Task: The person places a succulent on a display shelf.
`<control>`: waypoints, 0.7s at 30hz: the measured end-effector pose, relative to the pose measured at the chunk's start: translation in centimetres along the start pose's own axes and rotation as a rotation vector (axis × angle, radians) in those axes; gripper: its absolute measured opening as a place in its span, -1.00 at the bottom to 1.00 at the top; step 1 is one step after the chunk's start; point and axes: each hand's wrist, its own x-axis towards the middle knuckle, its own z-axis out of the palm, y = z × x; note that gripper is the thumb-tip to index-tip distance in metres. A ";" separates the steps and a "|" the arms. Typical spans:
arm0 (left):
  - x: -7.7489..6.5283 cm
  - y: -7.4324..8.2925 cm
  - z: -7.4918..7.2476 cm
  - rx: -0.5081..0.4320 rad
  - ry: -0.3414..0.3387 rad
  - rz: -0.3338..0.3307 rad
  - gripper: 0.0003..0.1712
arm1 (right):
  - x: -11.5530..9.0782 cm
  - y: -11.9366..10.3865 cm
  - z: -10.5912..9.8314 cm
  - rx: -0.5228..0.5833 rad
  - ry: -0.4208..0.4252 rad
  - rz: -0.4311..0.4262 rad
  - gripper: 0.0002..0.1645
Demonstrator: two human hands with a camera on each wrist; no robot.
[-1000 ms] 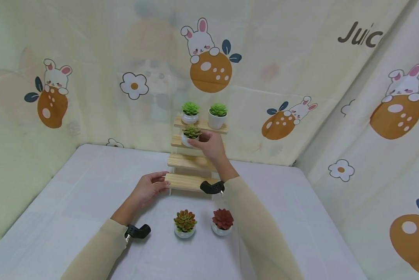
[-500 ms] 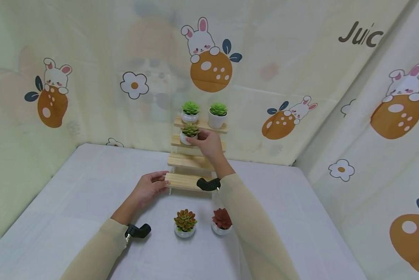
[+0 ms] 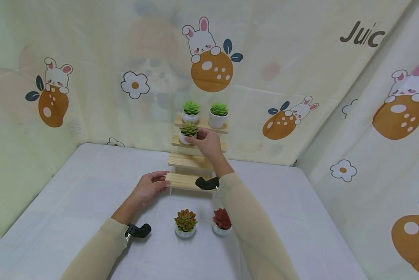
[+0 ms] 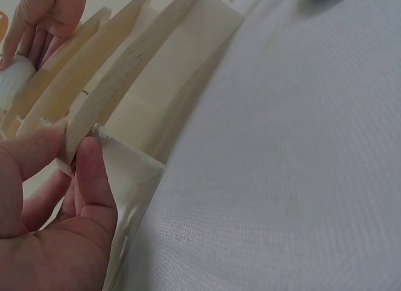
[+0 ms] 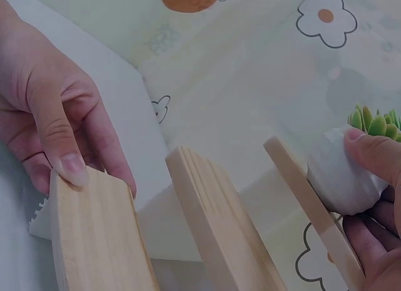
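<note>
A tiered wooden display shelf stands at the back of the table. My left hand pinches the left end of its lowest board, thumb on top and fingers beneath, as the left wrist view shows. My right hand grips the white pot of a dark-green potted succulent at the left of the second board from the top. In the right wrist view the pot sits against that board. Two bright-green potted succulents stand on the top board.
An orange-green potted succulent and a red potted succulent stand on the white-covered table before the shelf. My right sleeve partly covers the red one. A printed curtain hangs close behind the shelf.
My right hand has shifted slightly left and toward the back with the dark-green potted succulent, nearer the board's left end. The left hand keeps its place on the lowest board.
</note>
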 end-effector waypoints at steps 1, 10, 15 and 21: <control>0.0 0.0 0.0 -0.002 0.001 -0.001 -0.40 | 0.0 0.0 0.0 0.000 -0.001 0.003 -0.54; 0.1 -0.2 0.0 0.006 0.007 -0.014 -0.40 | -0.1 -0.2 0.1 0.007 -0.008 -0.012 -0.54; 0.2 -0.2 0.1 0.009 0.009 -0.021 -0.41 | -0.3 -0.1 0.1 0.003 -0.005 -0.031 -0.55; 0.0 0.0 0.0 0.017 0.005 -0.009 -0.40 | -0.6 -0.1 -0.2 0.004 -0.002 -0.050 -0.58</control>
